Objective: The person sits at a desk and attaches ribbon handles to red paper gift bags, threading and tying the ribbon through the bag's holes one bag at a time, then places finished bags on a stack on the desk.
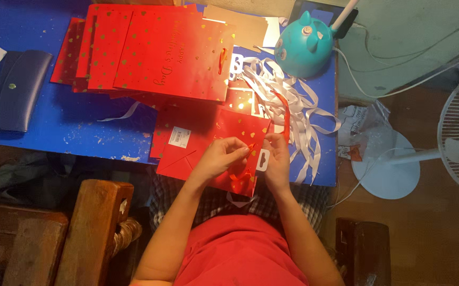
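Left hand [220,157] and right hand [276,159] pinch red bag [208,139] beside white ribbons [298,114]

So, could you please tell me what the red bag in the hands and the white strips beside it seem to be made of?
Red bag: probably glossy coated paper, judging by its sharp folds and gold foil-like spots. White strips: likely satin ribbon or paper tape, lying in limp, slightly shiny curls.

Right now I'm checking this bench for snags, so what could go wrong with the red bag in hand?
The red paper bag overhangs the blue table edge, so it could slip. The left hand and right hand pinch a thin red ribbon that may tear the paper. Loose white ribbons nearby could tangle.
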A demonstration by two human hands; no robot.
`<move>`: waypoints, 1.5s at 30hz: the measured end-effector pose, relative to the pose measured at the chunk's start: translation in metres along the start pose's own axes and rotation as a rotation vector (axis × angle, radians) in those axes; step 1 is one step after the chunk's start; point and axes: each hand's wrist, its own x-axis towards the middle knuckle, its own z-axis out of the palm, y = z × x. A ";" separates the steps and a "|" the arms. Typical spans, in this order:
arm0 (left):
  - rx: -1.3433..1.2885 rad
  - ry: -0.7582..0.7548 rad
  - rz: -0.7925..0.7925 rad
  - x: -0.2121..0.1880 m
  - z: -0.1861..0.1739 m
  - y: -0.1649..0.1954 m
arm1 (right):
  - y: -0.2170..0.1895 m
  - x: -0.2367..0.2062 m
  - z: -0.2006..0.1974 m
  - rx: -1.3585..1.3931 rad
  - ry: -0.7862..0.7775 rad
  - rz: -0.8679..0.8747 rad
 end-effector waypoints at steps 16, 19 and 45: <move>0.058 0.047 -0.003 -0.002 0.003 0.006 | -0.012 0.000 0.006 -0.045 -0.040 0.006; 0.060 0.045 -0.004 -0.003 0.003 0.007 | -0.012 -0.001 0.004 -0.160 -0.066 -0.011; 0.052 0.034 -0.027 -0.003 0.003 0.010 | 0.003 0.001 -0.004 -0.064 0.004 -0.009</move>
